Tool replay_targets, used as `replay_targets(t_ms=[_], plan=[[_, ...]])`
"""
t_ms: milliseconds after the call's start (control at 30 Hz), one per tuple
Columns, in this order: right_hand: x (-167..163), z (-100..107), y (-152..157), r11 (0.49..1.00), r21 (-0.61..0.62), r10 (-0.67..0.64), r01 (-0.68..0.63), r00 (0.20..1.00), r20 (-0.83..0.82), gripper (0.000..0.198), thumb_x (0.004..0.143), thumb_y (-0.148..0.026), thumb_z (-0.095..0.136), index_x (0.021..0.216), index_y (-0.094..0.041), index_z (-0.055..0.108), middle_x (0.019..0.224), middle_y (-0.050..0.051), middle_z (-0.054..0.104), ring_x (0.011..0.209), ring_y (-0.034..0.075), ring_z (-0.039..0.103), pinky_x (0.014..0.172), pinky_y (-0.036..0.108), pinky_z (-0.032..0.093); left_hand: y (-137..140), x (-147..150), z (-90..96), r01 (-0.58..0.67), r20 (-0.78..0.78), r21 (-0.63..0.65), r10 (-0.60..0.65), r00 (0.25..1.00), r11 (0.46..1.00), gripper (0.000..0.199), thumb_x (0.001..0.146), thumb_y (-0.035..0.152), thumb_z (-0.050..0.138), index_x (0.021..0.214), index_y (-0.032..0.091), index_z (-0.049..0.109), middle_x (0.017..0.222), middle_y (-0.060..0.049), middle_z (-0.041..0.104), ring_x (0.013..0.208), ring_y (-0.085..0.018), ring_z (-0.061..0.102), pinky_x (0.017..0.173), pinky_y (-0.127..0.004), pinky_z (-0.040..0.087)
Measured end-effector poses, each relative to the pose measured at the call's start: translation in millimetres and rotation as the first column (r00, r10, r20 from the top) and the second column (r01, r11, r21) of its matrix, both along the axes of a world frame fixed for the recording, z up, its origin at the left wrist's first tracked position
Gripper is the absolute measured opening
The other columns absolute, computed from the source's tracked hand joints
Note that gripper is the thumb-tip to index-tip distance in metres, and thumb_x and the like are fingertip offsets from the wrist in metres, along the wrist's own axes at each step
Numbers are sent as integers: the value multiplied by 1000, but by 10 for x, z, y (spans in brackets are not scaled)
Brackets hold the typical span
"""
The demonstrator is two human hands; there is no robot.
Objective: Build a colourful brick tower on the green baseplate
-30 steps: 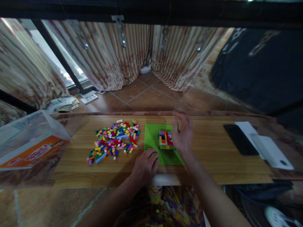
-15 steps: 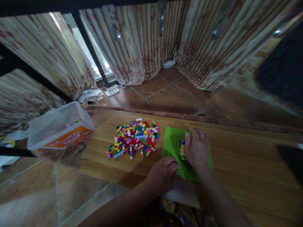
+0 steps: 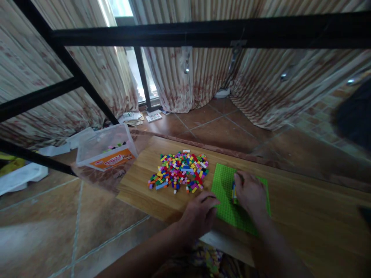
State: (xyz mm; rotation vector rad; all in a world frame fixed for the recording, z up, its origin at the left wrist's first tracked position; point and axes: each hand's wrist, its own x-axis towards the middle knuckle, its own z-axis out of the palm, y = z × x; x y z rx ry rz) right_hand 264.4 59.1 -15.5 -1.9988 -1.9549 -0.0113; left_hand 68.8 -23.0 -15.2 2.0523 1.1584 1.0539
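Observation:
A green studded baseplate (image 3: 224, 175) lies on the wooden table. Blue and yellow toy bricks (image 3: 234, 193) stand on its middle, partly covered by my right hand (image 3: 252, 193), whose bent fingers close around their far end. Just what its fingertips grip is hidden. My left hand (image 3: 199, 212) is by the plate's near left corner, fingers loosely bent and apart, with nothing seen in them. To the left of the plate spreads a pile of loose toy bricks (image 3: 179, 172) in many colours.
A clear plastic box (image 3: 106, 148) with an orange label and a few bricks stands beyond the table's left end. A dark metal frame (image 3: 174, 35) crosses in front of striped curtains. Papers (image 3: 131, 117) lie on the tiled floor. A dark shape (image 3: 355, 116) is at the right edge.
The camera view has tilted up and turned left, so everything sits lower and further right. My left hand's fingers have drawn back slightly from the plate; my right hand stays at the bricks.

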Motion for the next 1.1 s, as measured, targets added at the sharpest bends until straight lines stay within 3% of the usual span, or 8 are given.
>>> replay_targets(t_ms=[133, 233, 333, 500, 700, 867, 1100], plan=[[17, -33, -65, 1000, -17, -23, 24, 999, 35, 40, 96, -39, 39, 106, -14, 68, 102, 15, 71, 90, 28, 64, 78, 39, 42, 229, -387, 76, -263, -58, 20, 263, 963, 965, 17, 92, 17, 50, 100, 20, 65, 105, -8, 66, 102, -17, 63, 91, -30, 52], [47, -68, -112, 1000, -5, -14, 14, 999, 29, 38, 96, -39, 40, 103, -15, 68, 101, 14, 71, 89, 28, 64, 78, 38, 42, 570, -603, 149, -367, -192, 45, 369, 910, 929, 18, 89, 17, 53, 103, 20, 65, 108, -8, 66, 101, -19, 62, 93, -33, 52], [68, -83, -139, 1000, 10, 8, -8, 1000, -5, 38, 95, -40, 40, 102, -15, 68, 100, 13, 71, 90, 27, 64, 79, 38, 43, 943, -646, 228, -356, -350, 104, 369, 861, 929, 24, 88, 20, 56, 110, 18, 64, 117, -10, 64, 112, -23, 58, 101, -37, 47], [63, -36, -157, 999, 50, 0, 8, 989, -148, 40, 96, -41, 38, 97, -16, 69, 95, 12, 72, 85, 25, 65, 80, 37, 45, 1336, -451, 291, -289, -593, 77, 277, 756, 954, 30, 86, 29, 58, 114, 18, 65, 114, -9, 66, 109, -24, 58, 100, -38, 44], [46, 6, -158, 998, 57, -12, 25, 976, -218, 42, 97, -41, 36, 95, -16, 71, 93, 11, 73, 82, 23, 65, 81, 37, 45, 1398, -328, 273, -295, -714, 58, 246, 656, 954, 27, 84, 24, 53, 107, 18, 68, 108, -9, 68, 106, -24, 58, 99, -37, 42], [39, 4, -157, 999, 49, -13, 25, 974, -226, 41, 97, -40, 37, 94, -17, 71, 94, 11, 73, 85, 23, 66, 84, 36, 44, 1353, -307, 336, -337, -725, 39, 259, 638, 941, 27, 80, 21, 53, 102, 17, 69, 108, -11, 67, 105, -27, 58, 94, -40, 44], [53, 2, -156, 996, 77, -14, 35, 966, -256, 43, 97, -40, 36, 89, -18, 71, 88, 10, 73, 80, 22, 65, 80, 34, 44, 1176, -286, 419, -287, -751, 21, 205, 628, 958, 19, 77, 20, 58, 92, 18, 69, 107, -11, 67, 108, -29, 56, 94, -42, 44]])
